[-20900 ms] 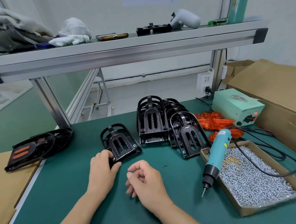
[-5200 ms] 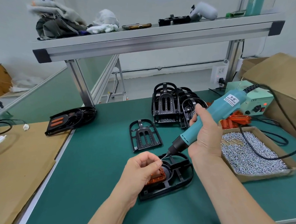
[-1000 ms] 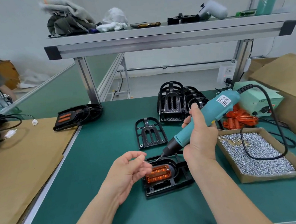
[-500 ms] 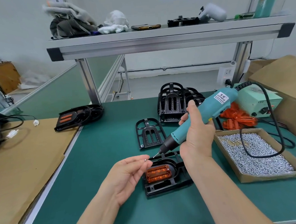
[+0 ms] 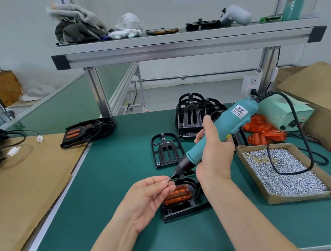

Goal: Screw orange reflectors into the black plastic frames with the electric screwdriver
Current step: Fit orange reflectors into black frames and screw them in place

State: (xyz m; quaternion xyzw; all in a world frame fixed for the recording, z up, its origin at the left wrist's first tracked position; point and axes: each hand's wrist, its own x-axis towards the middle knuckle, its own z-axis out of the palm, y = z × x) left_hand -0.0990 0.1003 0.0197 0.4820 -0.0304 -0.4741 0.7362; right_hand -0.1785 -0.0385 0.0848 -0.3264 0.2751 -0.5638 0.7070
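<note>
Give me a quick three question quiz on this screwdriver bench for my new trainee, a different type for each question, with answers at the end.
1. True or false: the right hand grips the electric screwdriver.
2. What does the left hand pinch at the bit's tip? A) a screw B) a cable C) a glove
3. Fill in: the orange reflector nearest the person sits in a black ____.

Key: 1 true; 2 A; 3 frame.

Single head-worn wide-angle view looked forward and down, close over the green bench [image 5: 116, 186], with the shelf [image 5: 185, 44] above.
</note>
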